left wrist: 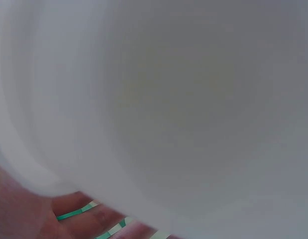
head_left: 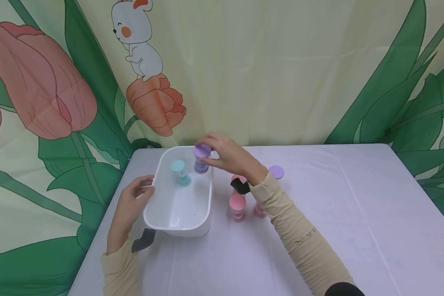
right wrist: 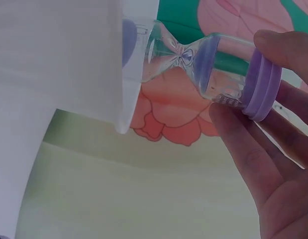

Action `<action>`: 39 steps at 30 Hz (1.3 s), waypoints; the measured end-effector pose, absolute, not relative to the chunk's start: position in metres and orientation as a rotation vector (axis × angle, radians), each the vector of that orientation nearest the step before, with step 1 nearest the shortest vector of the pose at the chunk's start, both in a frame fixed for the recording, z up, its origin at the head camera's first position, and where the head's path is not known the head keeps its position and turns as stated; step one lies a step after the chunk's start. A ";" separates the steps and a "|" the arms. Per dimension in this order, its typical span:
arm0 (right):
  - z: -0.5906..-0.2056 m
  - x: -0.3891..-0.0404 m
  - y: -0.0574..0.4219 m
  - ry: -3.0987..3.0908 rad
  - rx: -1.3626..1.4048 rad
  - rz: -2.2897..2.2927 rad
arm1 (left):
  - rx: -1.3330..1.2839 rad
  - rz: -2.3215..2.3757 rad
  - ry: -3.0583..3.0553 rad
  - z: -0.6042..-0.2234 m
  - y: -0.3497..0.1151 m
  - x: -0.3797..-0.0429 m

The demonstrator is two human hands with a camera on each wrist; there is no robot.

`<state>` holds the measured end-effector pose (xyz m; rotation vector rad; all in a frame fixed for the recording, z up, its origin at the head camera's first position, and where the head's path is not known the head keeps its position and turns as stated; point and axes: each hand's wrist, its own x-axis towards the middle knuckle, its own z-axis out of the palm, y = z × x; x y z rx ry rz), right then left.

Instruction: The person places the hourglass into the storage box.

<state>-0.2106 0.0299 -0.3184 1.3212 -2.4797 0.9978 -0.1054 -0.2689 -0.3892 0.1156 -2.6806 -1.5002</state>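
My right hand (head_left: pixel 231 156) pinches a purple-capped hourglass (head_left: pixel 201 165) (right wrist: pixel 221 69) by its upper end, between thumb and fingers. It is held upright, its lower end inside the white plastic tub (head_left: pixel 175 224) near the far right corner. Whether it touches the tub floor, I cannot tell. A teal hourglass (head_left: pixel 181 174) stands in the tub, left of the purple one. Against the tub's left side rests my left hand (head_left: pixel 133 201), its fingers touching the outer wall below the rim. The left wrist view is mostly filled by the tub's blurred wall (left wrist: pixel 193 124).
Right of the tub, several pink hourglasses (head_left: pixel 238 209) stand on the white-covered table (head_left: pixel 336 230), partly behind my right forearm. A purple round cap (head_left: pixel 276 172) shows beyond that arm; whatever is below it is hidden. A printed curtain (head_left: pixel 262 82) hangs behind the table.
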 end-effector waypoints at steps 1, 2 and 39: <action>-0.319 -0.211 0.029 -2.490 1.321 0.993 | 0.115 -1.501 -2.680 -0.389 -0.269 -0.105; -0.320 -0.212 0.028 -2.503 1.320 0.991 | 0.116 -1.501 -2.680 -0.390 -0.269 -0.105; -0.345 -0.237 0.003 -2.708 1.335 0.864 | 0.117 -1.488 -2.688 -0.389 -0.269 -0.106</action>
